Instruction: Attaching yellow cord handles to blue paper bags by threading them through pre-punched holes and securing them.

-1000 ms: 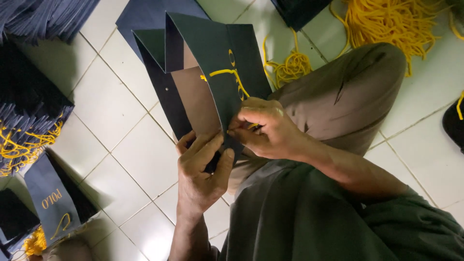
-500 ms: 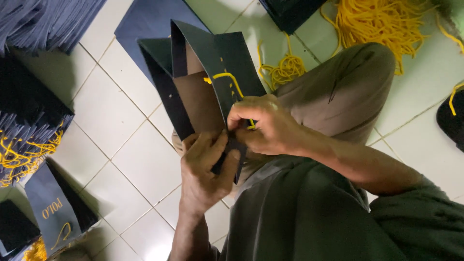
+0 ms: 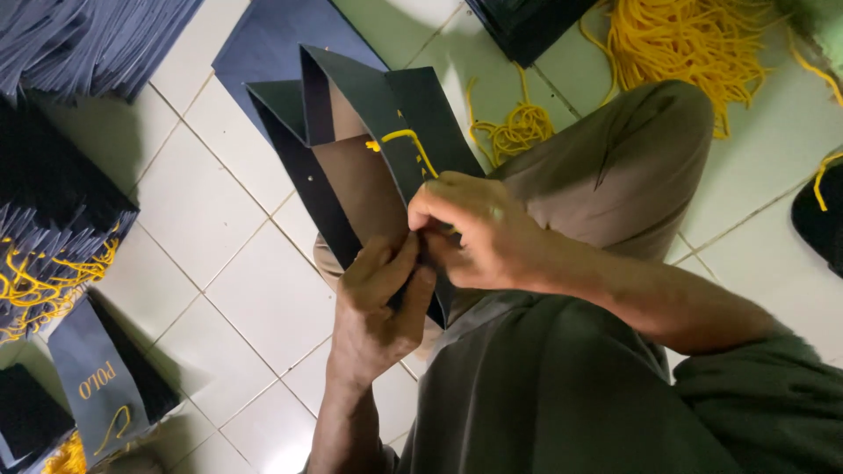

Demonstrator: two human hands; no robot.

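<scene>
— What did the hands hold?
— Both gripped a dark paper bag (image 3: 386, 149) over the lap, mouth open toward the far side. The left hand (image 3: 378, 303) clamped its near edge; the right hand (image 3: 474, 233) pinched a yellow cord (image 3: 408, 140) at the bag's wall.
— Around it?
— Cord pile (image 3: 676, 44) far right, bag stacks (image 3: 53, 237) left.
</scene>
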